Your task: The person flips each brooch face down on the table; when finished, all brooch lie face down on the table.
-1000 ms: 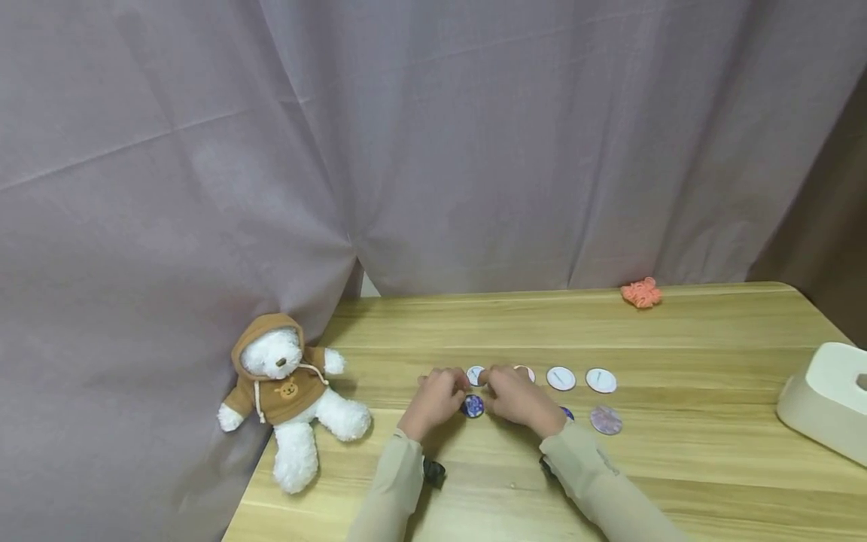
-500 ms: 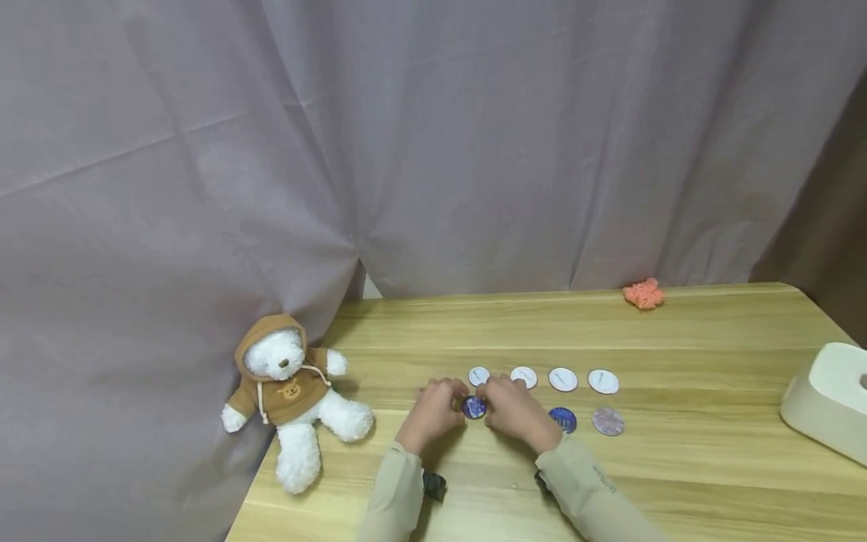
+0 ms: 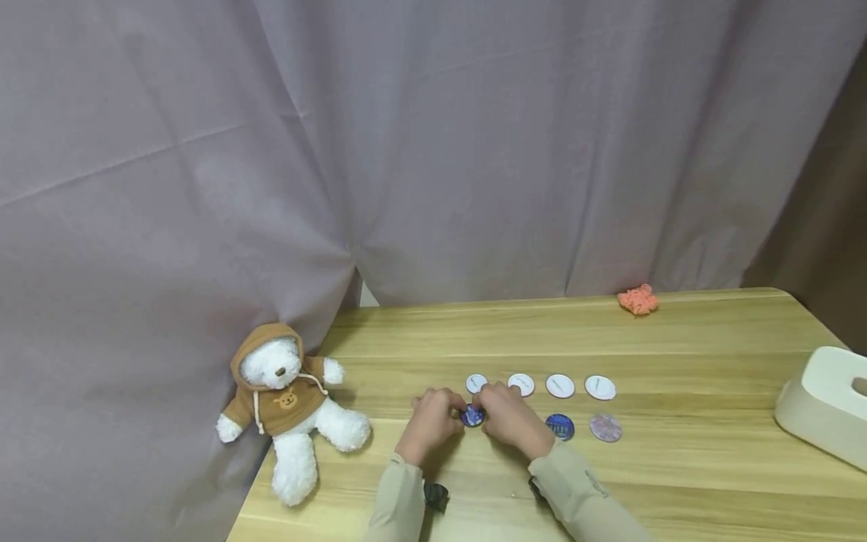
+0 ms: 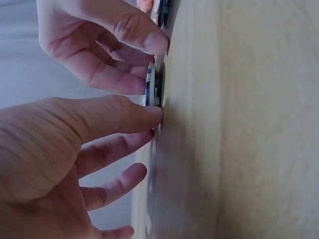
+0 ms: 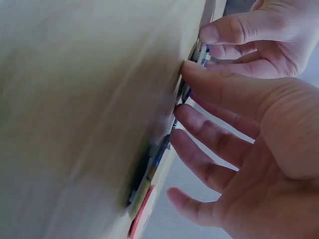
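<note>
Thumb and fingertips of the left hand [image 3: 433, 423] grip the left edge of a round purple-blue badge [image 3: 472, 415] in the head view. The right hand [image 3: 513, 420] holds its opposite edge. In the left wrist view the badge [image 4: 151, 84] is edge-on, just off or touching the wood, with dark fittings on its underside. Behind it lies a white round badge [image 3: 477, 384], in a row with other white-faced badges [image 3: 560, 386] bearing a thin line. Right of the right hand are a dark blue badge [image 3: 560, 427] and a pale purple badge [image 3: 606, 427]. The right hand may cover another.
A white plush bear [image 3: 287, 406] in a brown hoodie sits at the table's left edge. An orange-pink crumpled item [image 3: 638, 300] lies near the back edge, and a cream box [image 3: 822, 403] stands at the right. Grey curtain [image 3: 474, 150] hangs behind the wooden table [image 3: 691, 482].
Both hands have come slightly nearer the person, from beside the back white badge to the purple-blue badge's edges. The right hand has uncovered more of the dark blue badge. The head view has shifted slightly.
</note>
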`<state>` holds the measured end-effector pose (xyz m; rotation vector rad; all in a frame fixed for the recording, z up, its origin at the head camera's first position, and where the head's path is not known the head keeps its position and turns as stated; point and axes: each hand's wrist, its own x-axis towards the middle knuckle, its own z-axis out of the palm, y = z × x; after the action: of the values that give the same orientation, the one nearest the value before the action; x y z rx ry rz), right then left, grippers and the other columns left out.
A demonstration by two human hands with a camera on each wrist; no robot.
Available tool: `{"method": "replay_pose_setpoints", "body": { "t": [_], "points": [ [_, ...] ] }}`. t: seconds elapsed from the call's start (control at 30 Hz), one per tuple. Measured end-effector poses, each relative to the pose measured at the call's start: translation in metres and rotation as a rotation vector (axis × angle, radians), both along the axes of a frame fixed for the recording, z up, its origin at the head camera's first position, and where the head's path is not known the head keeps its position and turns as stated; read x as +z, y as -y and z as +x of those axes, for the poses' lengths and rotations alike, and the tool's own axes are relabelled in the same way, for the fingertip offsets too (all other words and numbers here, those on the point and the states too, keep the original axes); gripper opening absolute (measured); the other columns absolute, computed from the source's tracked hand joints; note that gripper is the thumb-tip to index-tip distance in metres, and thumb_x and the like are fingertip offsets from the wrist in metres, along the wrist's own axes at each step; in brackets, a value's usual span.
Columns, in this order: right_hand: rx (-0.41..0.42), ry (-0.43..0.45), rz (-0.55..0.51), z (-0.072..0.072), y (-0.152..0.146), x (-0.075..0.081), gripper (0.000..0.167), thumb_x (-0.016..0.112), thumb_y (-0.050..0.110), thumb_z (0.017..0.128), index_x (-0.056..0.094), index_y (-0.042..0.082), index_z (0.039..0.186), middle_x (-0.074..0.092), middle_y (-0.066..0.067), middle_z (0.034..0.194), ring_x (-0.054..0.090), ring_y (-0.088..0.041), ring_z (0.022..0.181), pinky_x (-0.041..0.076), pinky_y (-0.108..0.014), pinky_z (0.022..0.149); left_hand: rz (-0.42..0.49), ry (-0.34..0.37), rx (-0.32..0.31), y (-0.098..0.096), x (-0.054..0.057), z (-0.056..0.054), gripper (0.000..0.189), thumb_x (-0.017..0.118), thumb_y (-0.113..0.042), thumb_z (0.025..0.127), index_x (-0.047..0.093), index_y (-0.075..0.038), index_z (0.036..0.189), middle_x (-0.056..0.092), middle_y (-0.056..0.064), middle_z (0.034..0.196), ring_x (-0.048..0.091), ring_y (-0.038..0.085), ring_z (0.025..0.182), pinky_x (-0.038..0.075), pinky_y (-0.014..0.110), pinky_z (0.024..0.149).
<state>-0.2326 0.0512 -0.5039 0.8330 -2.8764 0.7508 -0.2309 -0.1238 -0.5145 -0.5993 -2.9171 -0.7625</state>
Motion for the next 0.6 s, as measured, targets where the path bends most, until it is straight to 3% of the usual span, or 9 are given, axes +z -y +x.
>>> {"method": "replay_pose_setpoints", "body": {
  "t": [0.3, 0.6],
  "points": [
    [0.055, -0.085, -0.023, -0.003, -0.005, -0.001, 0.026, 0.073, -0.012, 0.061, 0.069, 0.013, 0.069, 0.063, 0.004, 0.07, 0.054, -0.016, 0.065, 0.042, -0.041, 0.063, 0.056, 0.006, -0.041, 0.002, 0.0, 0.0, 0.015, 0.085, -0.005, 0.072, 0.08, -0.015, 0.082, 0.076, -0.003, 0.091, 0.064, 0.021, 0.091, 0.034, 0.057, 0.087],
    [0.06, -0.047, -0.045, -0.008, -0.013, 0.007, 0.023, 0.071, -0.012, 0.067, 0.073, 0.01, 0.074, 0.068, 0.001, 0.073, 0.062, -0.018, 0.067, 0.05, -0.035, 0.065, 0.106, 0.02, -0.062, 0.003, 0.007, -0.001, 0.008, 0.082, -0.009, 0.082, 0.081, -0.017, 0.083, 0.076, -0.008, 0.083, 0.065, 0.006, 0.079, 0.037, 0.05, 0.088]
  ]
}}
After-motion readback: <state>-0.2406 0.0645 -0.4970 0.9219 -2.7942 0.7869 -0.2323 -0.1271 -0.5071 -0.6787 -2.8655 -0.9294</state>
